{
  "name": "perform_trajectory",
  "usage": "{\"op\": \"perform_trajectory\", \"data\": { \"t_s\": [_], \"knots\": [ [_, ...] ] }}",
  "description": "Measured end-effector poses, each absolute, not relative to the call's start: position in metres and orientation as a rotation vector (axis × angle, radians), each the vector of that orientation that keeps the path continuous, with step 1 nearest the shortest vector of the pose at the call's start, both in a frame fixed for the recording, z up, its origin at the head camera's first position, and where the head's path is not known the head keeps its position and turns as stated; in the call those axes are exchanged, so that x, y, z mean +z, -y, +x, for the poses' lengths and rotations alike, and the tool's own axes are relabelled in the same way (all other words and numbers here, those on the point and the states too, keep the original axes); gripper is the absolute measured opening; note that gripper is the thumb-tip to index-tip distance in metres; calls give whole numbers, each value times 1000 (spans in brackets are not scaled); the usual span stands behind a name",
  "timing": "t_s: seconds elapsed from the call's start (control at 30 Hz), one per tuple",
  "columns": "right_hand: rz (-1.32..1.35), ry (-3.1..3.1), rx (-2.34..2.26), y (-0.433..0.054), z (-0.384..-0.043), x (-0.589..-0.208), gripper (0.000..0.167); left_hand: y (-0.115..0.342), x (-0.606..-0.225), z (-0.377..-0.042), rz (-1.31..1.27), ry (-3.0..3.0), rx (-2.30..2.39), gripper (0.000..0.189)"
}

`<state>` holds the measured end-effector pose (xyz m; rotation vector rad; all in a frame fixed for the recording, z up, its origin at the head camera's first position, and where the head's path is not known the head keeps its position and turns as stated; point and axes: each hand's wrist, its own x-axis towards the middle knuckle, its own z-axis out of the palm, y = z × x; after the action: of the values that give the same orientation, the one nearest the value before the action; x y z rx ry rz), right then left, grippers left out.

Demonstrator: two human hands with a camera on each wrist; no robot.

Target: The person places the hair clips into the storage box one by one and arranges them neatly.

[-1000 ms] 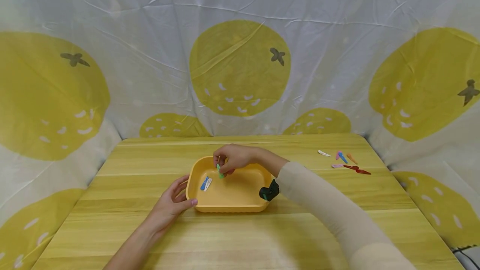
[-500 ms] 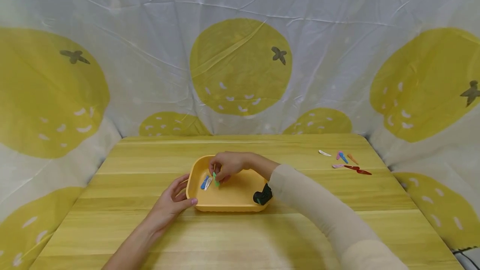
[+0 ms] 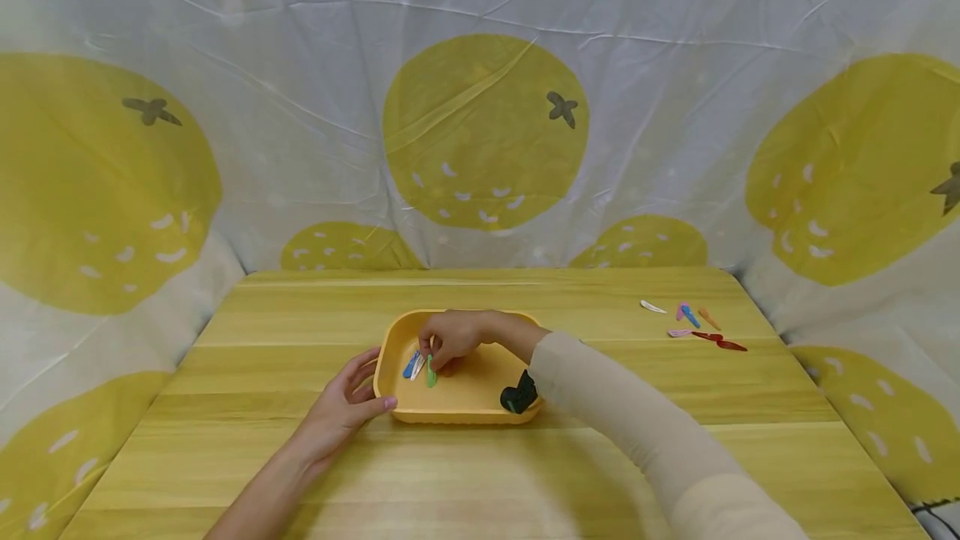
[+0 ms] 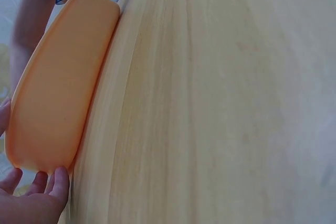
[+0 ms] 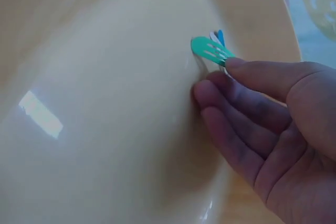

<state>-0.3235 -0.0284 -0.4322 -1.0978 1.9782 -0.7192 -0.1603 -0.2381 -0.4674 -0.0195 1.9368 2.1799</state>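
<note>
A yellow plastic basin [image 3: 465, 417] stands mid-table in the head view. My left hand [image 3: 347, 400] grips its left end, thumb at the rim and fingers along the outer wall; the left wrist view shows those fingertips against the basin wall [image 4: 60, 72]. Over the basin floor, my right hand [image 3: 459, 335] pinches a green snap hair clip [image 5: 209, 49] by one end between thumb and fingers. Just left of it, inside the basin, lie a blue hair clip [image 3: 408, 367] and a white hair clip [image 3: 417, 368] side by side, partly hidden behind the green one in the right wrist view.
At the table's back right lie several more hair clips: a white clip [image 3: 652, 307], a blue clip [image 3: 691, 317], an orange clip [image 3: 708, 319], pink ones and red clips [image 3: 731, 346]. A lemon-print cloth [image 3: 480, 132] hangs behind the wooden table [image 3: 465, 482].
My right hand has lowered slightly and come nearer to me inside the basin, carrying the green hair clip beside the white and blue ones. My left hand keeps its grip on the basin.
</note>
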Motion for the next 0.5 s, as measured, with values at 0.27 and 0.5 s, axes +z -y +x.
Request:
{"op": "perform_trajectory", "data": {
  "t_s": [0.27,0.5],
  "knots": [
    [-1198,-2144,-447,33,-324,-428,5,239,-467,-160,-28,-1940,2184,83],
    [-1196,-2234,-309,39,-320,-424,9,238,-467,-158,-16,-1925,2191,83]
  ]
}}
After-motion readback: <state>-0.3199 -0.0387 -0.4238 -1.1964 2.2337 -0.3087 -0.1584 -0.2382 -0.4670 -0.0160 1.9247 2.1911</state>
